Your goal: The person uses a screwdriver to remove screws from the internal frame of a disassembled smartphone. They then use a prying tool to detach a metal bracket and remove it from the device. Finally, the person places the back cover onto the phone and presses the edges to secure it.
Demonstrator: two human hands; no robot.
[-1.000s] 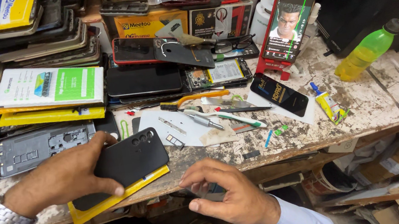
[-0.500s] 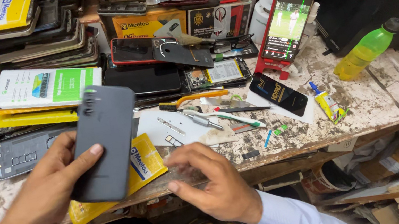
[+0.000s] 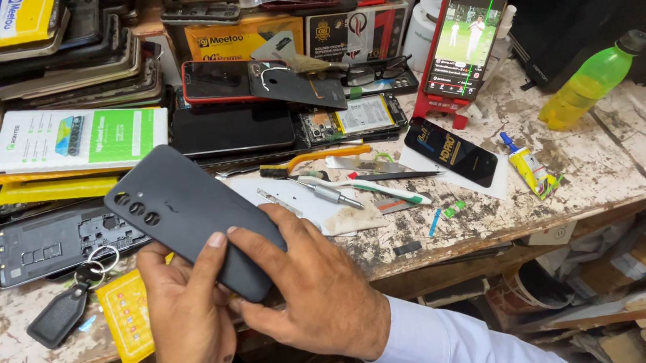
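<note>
Above the front edge of the desk (image 3: 606,158), I hold a dark grey phone (image 3: 188,213) in both hands, back face toward me. Its long axis runs diagonally: the end with the three camera lenses points up and to my left, the opposite end down and to my right, toward my palms. My left hand (image 3: 188,327) supports the lower edge from beneath, thumb pressed flat against the back face. My right hand (image 3: 313,292) closes over the lower right corner, fingers curled round the edge, thumb lying on the back near the left thumb. Both hands grip the phone; neither is spread. The phone is clear of the desk surface. Directly below it lies a yellow packet (image 3: 127,314), partly covered by my left hand. Just to my left of that lie a black key fob (image 3: 60,315) on a ring and a bare phone frame (image 3: 54,243). Beyond the phone, a screwdriver (image 3: 324,192) and an orange-handled tool (image 3: 320,158) lie on white paper. A green bottle (image 3: 591,80) lies well apart at my right.
</note>
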